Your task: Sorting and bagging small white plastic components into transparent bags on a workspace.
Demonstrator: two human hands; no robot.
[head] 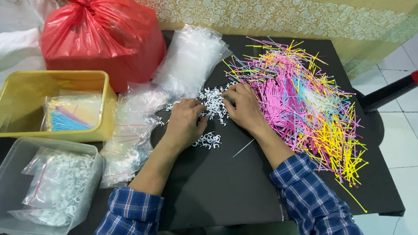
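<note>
While both hands, left hand [185, 119] and right hand [244, 107], rest curled on the pile of small white clips [213, 102] at mid-tabletop [220, 186], fingers narrowed to pick, colourful cable ties [306, 105] lie right of it, within reach; a smaller clip cluster [208, 140] sits just below

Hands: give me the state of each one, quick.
Left hand: palm down on the white clips, fingers curled; grip cannot be told.
Right hand: fingers in the same clips; grip cannot be told.
</note>
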